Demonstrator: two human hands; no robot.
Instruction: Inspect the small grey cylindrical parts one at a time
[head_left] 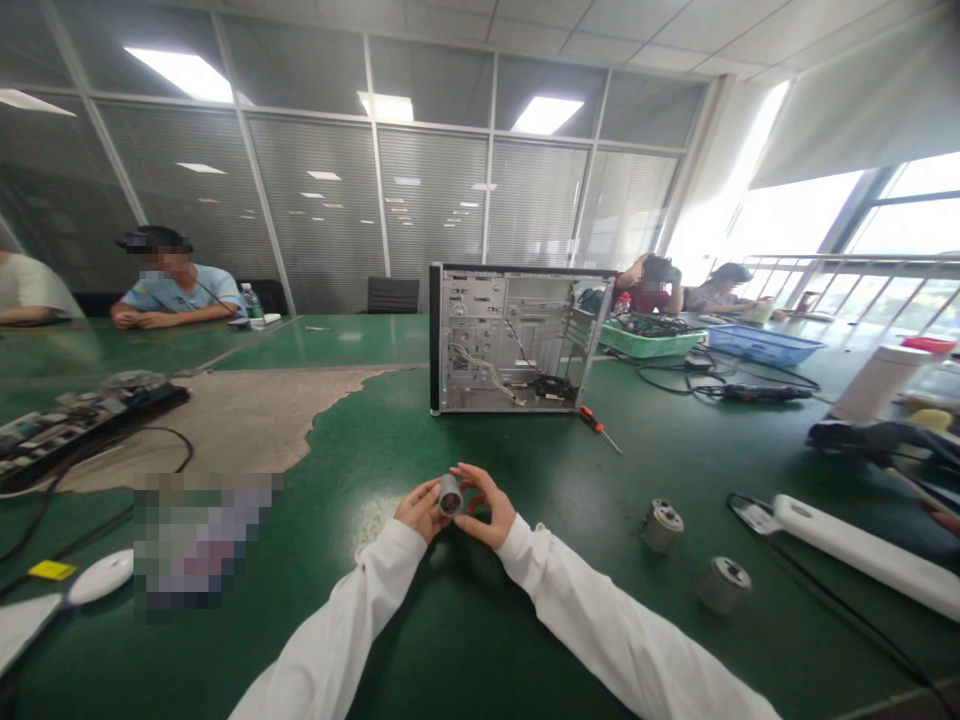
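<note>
A small grey metal cylinder (pixel 451 497), its open end showing darker reddish parts inside, is between my hands over the green table. My left hand (pixel 424 508) is closed on its left side. From the right, the curved fingers and thumb of my right hand (pixel 486 505) pinch its rim. Two similar metal cylinders, a nearer one (pixel 724 586) and a farther one (pixel 663 528), stand upright on the table to my right, dark fittings on their tops.
An open computer case (pixel 517 340) stands ahead, an orange-handled screwdriver (pixel 598 428) beside it. Green (pixel 652 343) and blue baskets (pixel 765 345) sit behind right. A white bar-shaped device (pixel 862 550) lies right, a power strip (pixel 82 420) left. Several people sit around the table.
</note>
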